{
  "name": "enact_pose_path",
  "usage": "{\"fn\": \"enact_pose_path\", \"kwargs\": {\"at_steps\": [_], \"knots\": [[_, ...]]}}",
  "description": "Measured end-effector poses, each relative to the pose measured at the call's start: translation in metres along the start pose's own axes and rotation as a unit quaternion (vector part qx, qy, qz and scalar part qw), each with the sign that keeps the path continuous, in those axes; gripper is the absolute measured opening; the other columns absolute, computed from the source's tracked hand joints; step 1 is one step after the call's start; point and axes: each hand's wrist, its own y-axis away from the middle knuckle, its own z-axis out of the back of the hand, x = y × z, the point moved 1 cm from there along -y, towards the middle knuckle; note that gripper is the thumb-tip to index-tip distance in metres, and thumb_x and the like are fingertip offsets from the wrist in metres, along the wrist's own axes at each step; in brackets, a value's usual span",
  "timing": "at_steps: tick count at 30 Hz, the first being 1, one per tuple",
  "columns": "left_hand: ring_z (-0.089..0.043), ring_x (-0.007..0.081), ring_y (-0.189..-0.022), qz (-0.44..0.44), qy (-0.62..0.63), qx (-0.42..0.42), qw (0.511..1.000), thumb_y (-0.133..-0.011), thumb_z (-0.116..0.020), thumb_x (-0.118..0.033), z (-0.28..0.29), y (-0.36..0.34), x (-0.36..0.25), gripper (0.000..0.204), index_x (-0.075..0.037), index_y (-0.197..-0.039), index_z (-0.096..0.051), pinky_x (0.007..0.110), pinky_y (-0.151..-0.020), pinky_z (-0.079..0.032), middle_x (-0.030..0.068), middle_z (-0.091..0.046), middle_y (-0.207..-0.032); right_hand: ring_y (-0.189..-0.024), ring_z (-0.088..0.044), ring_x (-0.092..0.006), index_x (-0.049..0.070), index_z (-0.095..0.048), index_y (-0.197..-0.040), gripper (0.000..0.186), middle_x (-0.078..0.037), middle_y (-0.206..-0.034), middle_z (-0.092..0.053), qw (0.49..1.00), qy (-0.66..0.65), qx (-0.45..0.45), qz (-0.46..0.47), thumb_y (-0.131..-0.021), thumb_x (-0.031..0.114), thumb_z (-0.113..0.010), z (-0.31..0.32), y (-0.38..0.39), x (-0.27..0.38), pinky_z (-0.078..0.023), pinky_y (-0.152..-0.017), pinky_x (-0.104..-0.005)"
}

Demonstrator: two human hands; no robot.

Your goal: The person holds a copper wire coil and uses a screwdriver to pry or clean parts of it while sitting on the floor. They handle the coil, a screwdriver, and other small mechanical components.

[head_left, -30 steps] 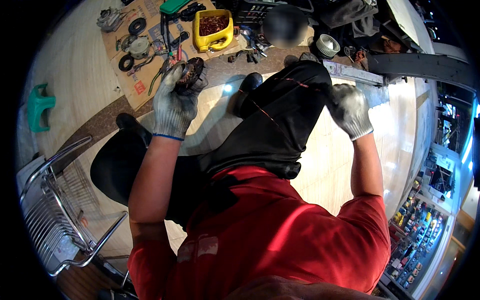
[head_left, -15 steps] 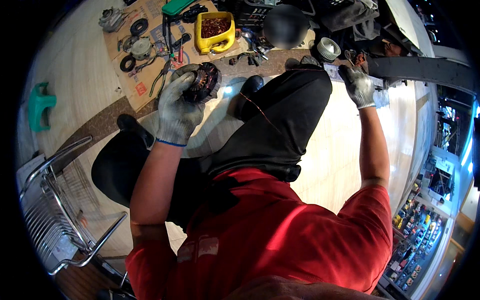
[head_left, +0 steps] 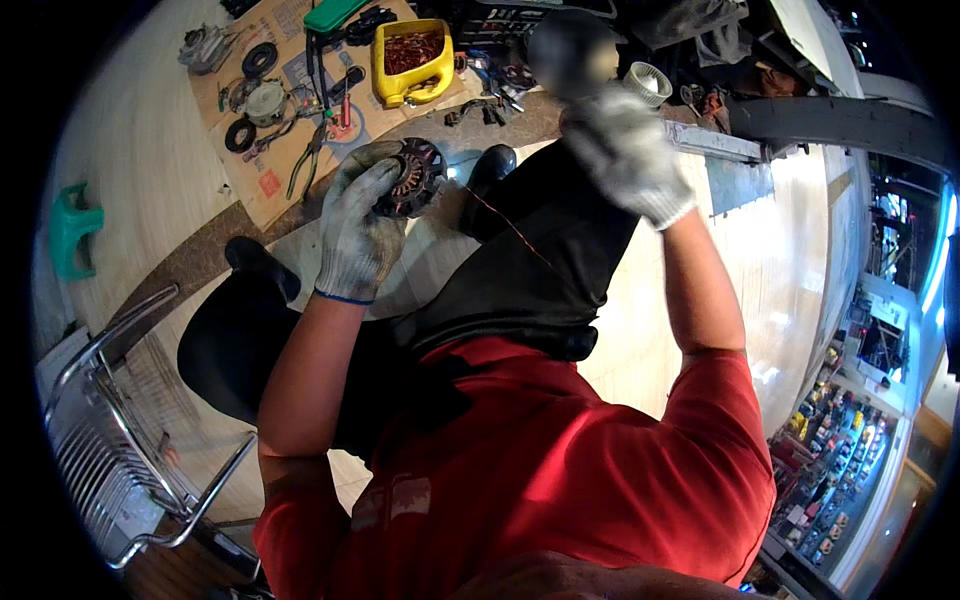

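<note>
In my gloved left hand point(head_left: 356, 215) is a motor stator point(head_left: 412, 178), a round black ring with copper windings inside; thumb and fingers grip its left side. Thin copper wire point(head_left: 505, 218) trails from near the stator over my black trousers. My gloved right hand point(head_left: 628, 158) is smeared by motion above my right knee, so its fingers and anything in them cannot be made out. Left of the stator, pliers with green handles point(head_left: 310, 160) lie on flattened cardboard point(head_left: 228, 110).
Beyond my legs, a cut yellow jug point(head_left: 413, 88) holds copper-coloured scrap. Motor parts point(head_left: 265, 102) lie on the cardboard. A white fan wheel point(head_left: 648, 84) and a grey metal beam point(head_left: 840, 128) are at right. A green stool point(head_left: 75, 232) and a metal chair point(head_left: 130, 440) stand at left.
My right hand has swung left from beside the metal beam to above my knee. The stator has turned in my left hand, so its open face shows more.
</note>
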Motion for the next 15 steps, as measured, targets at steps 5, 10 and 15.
{"fn": "enact_pose_path", "kwargs": {"at_steps": [5,10,15], "knots": [[-0.067,0.0279,-0.103,-0.025,0.001,0.027,0.999,-0.095,-0.054,-0.002,-0.003,0.000,-0.003,0.021,0.002,-0.114,-0.059,0.043,-0.092,-0.058,0.0186,-0.065,-0.112,-0.090,-0.066,-0.0325,0.007,-0.063,-0.122,0.040,-0.017,-0.095,-0.066,0.985,-0.093,0.090,0.115,-0.091,0.033,-0.063,-0.073,-0.026,0.040,-0.054,-0.075,-0.0416],[-0.064,0.0240,-0.108,0.000,-0.044,0.002,0.999,-0.095,-0.055,-0.009,0.006,-0.002,-0.006,0.027,0.000,-0.120,-0.059,0.040,-0.097,-0.053,0.0142,-0.065,-0.115,-0.083,-0.070,-0.0284,0.011,-0.070,-0.110,0.031,-0.010,-0.098,-0.071,0.975,0.033,0.187,0.119,-0.081,0.013,-0.062,-0.065,-0.040,0.016,-0.058,-0.072,-0.0369],[-0.065,0.0269,-0.109,0.011,-0.070,-0.003,0.998,-0.094,-0.058,-0.014,-0.004,0.005,-0.001,0.033,0.001,-0.123,-0.057,0.041,-0.095,-0.054,0.0168,-0.065,-0.119,-0.080,-0.071,-0.0269,0.018,-0.067,-0.121,0.037,-0.010,-0.094,-0.072,0.953,0.199,0.191,0.125,-0.085,0.019,-0.060,-0.021,-0.026,-0.053,-0.057,-0.066,-0.0373]]}}
